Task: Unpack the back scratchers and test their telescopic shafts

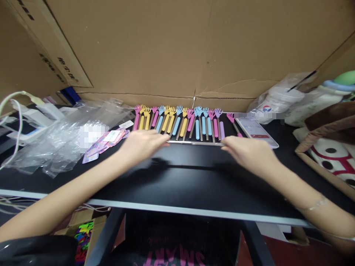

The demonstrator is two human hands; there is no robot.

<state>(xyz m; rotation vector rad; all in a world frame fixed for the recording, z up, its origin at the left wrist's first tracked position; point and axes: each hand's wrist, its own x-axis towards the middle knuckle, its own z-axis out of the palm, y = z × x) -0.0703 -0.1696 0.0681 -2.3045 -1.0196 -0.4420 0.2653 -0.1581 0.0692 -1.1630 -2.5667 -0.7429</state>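
Above the black desk (191,184), a long thin metal rod (194,142) runs level between my two hands; it matches the stems of the back scratchers behind it. My left hand (144,144) is closed around the left end, and my right hand (246,149) grips the right end. Both ends are hidden in my fingers. Just beyond the rod lies a row of several claw-headed back scratchers (176,125) in pink, yellow, blue and purple, claws pointing away from me. One pink back scratcher (235,125) sits apart at the row's right, near my right hand.
Clear plastic bags (63,133) and a pile of printed cards (107,143) lie left. A phone (257,132) and a bagged lidded cup (277,103) are right. Cardboard (166,48) walls the back. Below the desk stands a box of colourful pieces (83,240).
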